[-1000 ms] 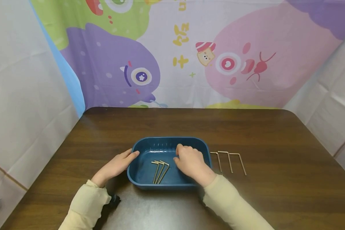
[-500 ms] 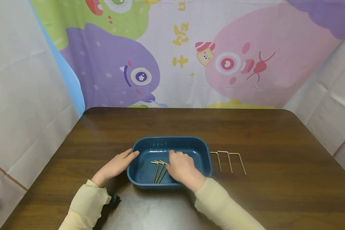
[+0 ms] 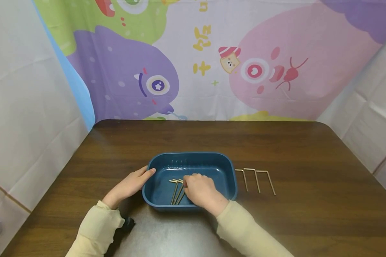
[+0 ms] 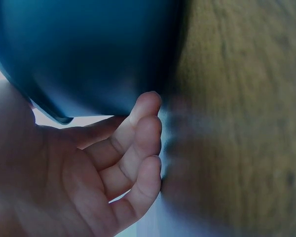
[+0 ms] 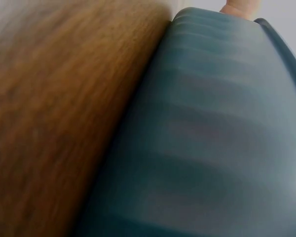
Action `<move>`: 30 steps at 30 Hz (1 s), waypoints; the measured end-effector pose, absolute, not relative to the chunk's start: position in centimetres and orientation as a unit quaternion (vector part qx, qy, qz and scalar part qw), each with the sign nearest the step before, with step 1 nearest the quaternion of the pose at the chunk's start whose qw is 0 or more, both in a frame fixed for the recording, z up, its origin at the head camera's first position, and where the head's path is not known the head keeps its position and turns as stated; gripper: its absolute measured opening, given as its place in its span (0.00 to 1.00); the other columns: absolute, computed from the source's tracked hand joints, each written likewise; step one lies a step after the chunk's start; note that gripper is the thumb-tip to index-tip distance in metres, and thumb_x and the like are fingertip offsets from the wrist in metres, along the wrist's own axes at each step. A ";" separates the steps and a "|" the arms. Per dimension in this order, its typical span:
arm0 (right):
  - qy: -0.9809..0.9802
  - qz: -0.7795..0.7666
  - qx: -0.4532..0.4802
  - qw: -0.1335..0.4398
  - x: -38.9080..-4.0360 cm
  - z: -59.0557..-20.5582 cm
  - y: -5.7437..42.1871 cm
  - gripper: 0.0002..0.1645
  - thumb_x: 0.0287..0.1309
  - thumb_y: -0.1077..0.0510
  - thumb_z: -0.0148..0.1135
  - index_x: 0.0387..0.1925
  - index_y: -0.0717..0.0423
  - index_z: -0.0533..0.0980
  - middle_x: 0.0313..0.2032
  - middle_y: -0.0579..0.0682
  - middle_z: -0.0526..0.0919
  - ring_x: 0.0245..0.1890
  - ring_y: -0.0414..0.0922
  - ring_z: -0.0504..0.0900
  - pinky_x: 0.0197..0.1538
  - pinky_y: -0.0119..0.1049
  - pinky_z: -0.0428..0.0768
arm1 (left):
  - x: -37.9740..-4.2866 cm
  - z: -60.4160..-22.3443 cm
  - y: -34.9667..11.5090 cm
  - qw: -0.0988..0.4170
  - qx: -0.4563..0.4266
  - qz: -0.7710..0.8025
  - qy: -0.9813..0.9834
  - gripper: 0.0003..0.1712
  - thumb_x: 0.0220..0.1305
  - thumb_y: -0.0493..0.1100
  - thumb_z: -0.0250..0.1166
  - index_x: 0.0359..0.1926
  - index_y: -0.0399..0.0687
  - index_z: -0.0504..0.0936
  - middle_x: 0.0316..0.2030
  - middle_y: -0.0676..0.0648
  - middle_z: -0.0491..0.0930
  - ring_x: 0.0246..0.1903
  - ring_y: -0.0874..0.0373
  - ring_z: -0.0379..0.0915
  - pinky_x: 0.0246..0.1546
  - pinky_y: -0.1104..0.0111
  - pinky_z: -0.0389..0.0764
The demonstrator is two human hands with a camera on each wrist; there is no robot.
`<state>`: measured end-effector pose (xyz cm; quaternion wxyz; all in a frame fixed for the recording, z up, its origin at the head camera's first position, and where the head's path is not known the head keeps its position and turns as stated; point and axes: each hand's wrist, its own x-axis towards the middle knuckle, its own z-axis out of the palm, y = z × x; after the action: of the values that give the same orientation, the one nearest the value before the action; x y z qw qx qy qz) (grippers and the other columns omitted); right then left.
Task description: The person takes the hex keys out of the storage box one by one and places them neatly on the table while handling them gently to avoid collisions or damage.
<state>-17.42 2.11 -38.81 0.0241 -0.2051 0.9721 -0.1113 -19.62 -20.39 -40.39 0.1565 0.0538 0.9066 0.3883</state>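
A deep blue rectangular tray (image 3: 199, 206) stands on the table. My left hand (image 3: 132, 184) holds its left end, thumb over the rim and fingers outside; in the left wrist view the fingertips (image 4: 149, 133) are down at the tabletop beside the tray. Inside the tray lie several brass-coloured L-shaped hex keys (image 3: 174, 193), fanned side by side. My right hand (image 3: 201, 189) reaches in with curled fingers over the rightmost key, covering its bend. I cannot tell whether it pinches that key, as the fingertips are hidden.
Three more hex keys (image 3: 257, 181) lie in an overlapping row on the table (image 3: 308, 214), close to the tray's right end. The right wrist view is mostly filled by the tray's outer wall (image 5: 202, 123). A printed cloth (image 3: 206, 89) hangs behind the table.
My right hand has moved left inside the tray, from beside the hex keys to over the rightmost one. The left hand and the tray have stayed put.
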 end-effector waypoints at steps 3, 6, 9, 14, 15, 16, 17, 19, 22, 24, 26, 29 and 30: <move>0.971 -0.113 -0.209 0.032 -17.4 -38.8 2.2 0.03 0.55 0.56 0.59 0.28 0.50 0.76 0.24 0.46 0.76 0.24 0.40 0.72 0.23 0.34 0.70 | -19.6 -40.5 -20.4 0.158 0.056 0.387 0.907 0.39 0.68 0.61 0.40 0.67 0.35 0.54 0.61 0.33 0.64 0.53 0.44 0.70 0.50 0.53 0.73; 0.969 -0.114 -0.213 0.043 -17.4 -38.8 2.2 0.04 0.56 0.56 0.59 0.27 0.50 0.75 0.24 0.45 0.75 0.24 0.40 0.70 0.23 0.34 0.70 | -19.6 -40.6 -20.4 0.159 0.056 0.387 0.906 0.40 0.68 0.62 0.40 0.67 0.35 0.54 0.61 0.32 0.64 0.53 0.43 0.70 0.50 0.53 0.73; 0.968 -0.115 -0.218 0.048 -17.5 -38.9 2.3 0.05 0.56 0.56 0.58 0.26 0.49 0.75 0.23 0.44 0.74 0.24 0.40 0.70 0.24 0.33 0.69 | -19.6 -40.6 -20.4 0.159 0.055 0.389 0.906 0.40 0.67 0.62 0.40 0.67 0.35 0.54 0.60 0.33 0.64 0.53 0.44 0.70 0.50 0.52 0.73; 0.965 -0.123 -0.225 0.049 -17.6 -39.0 2.4 0.07 0.54 0.56 0.60 0.23 0.50 0.73 0.21 0.44 0.72 0.22 0.39 0.69 0.22 0.32 0.68 | -19.5 -40.6 -20.4 0.159 0.055 0.390 0.905 0.40 0.68 0.62 0.40 0.67 0.36 0.54 0.60 0.33 0.65 0.53 0.45 0.70 0.50 0.53 0.73; 0.965 -0.125 -0.225 0.050 -17.5 -39.0 2.5 0.08 0.54 0.56 0.60 0.22 0.51 0.73 0.21 0.44 0.71 0.22 0.39 0.69 0.22 0.32 0.68 | -19.5 -40.6 -20.4 0.158 0.055 0.390 0.906 0.40 0.68 0.62 0.40 0.67 0.36 0.54 0.60 0.33 0.65 0.53 0.45 0.70 0.50 0.53 0.73; 0.965 -0.127 -0.224 0.050 -17.5 -39.0 2.5 0.09 0.53 0.56 0.61 0.21 0.51 0.72 0.20 0.44 0.71 0.22 0.39 0.68 0.21 0.32 0.67 | -19.5 -40.5 -20.4 0.158 0.056 0.389 0.906 0.39 0.68 0.62 0.40 0.67 0.36 0.54 0.60 0.33 0.65 0.53 0.45 0.70 0.50 0.54 0.73; 0.965 -0.131 -0.223 0.052 -17.5 -39.0 2.5 0.10 0.53 0.55 0.62 0.20 0.51 0.72 0.20 0.44 0.70 0.21 0.39 0.68 0.21 0.31 0.67 | -19.5 -40.5 -20.4 0.158 0.057 0.388 0.906 0.40 0.67 0.62 0.40 0.67 0.36 0.55 0.60 0.33 0.65 0.53 0.45 0.71 0.49 0.54 0.74; 0.965 -0.138 -0.217 0.056 -17.5 -39.0 2.6 0.13 0.52 0.54 0.63 0.19 0.51 0.70 0.19 0.44 0.68 0.21 0.40 0.68 0.20 0.31 0.66 | -19.6 -40.5 -20.4 0.157 0.056 0.382 0.909 0.40 0.67 0.62 0.40 0.67 0.36 0.55 0.60 0.33 0.65 0.51 0.46 0.72 0.49 0.54 0.74; 0.968 -0.138 -0.202 0.062 -17.5 -39.0 2.6 0.13 0.50 0.53 0.65 0.19 0.52 0.71 0.19 0.45 0.69 0.21 0.40 0.68 0.20 0.31 0.67 | -19.6 -40.4 -20.5 0.159 0.055 0.377 0.911 0.40 0.67 0.62 0.40 0.67 0.35 0.54 0.60 0.33 0.65 0.51 0.46 0.72 0.50 0.53 0.73; 0.971 -0.128 -0.189 0.063 -17.5 -38.9 2.6 0.11 0.50 0.52 0.65 0.25 0.55 0.76 0.22 0.47 0.73 0.23 0.41 0.71 0.22 0.33 0.70 | -19.6 -40.4 -20.4 0.159 0.054 0.375 0.912 0.40 0.68 0.62 0.39 0.67 0.36 0.54 0.60 0.33 0.65 0.51 0.46 0.72 0.50 0.52 0.73; 0.976 -0.116 -0.175 0.063 -17.5 -38.9 2.5 0.13 0.49 0.52 0.66 0.33 0.56 0.79 0.27 0.50 0.77 0.26 0.44 0.74 0.24 0.36 0.74 | -19.7 -40.4 -20.5 0.159 0.055 0.376 0.911 0.40 0.68 0.62 0.40 0.67 0.36 0.54 0.60 0.33 0.65 0.51 0.45 0.72 0.50 0.52 0.73; 0.981 -0.099 -0.155 0.059 -17.5 -38.9 2.5 0.17 0.48 0.55 0.65 0.42 0.57 0.79 0.32 0.53 0.78 0.30 0.48 0.77 0.26 0.41 0.76 | -19.6 -40.4 -20.5 0.159 0.056 0.377 0.911 0.39 0.68 0.62 0.40 0.66 0.36 0.55 0.59 0.33 0.66 0.51 0.46 0.72 0.50 0.53 0.73; 0.982 -0.095 -0.150 0.059 -17.5 -38.9 2.5 0.17 0.48 0.56 0.65 0.42 0.57 0.79 0.33 0.53 0.78 0.30 0.48 0.78 0.26 0.42 0.77 | -19.6 -40.4 -20.4 0.158 0.056 0.377 0.911 0.39 0.67 0.62 0.40 0.66 0.36 0.55 0.59 0.33 0.66 0.51 0.46 0.72 0.50 0.53 0.73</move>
<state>-17.47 2.51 -38.86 0.0592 -0.1496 0.9824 -0.0953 -19.63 -20.45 -40.41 0.1584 0.0563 0.9107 0.3774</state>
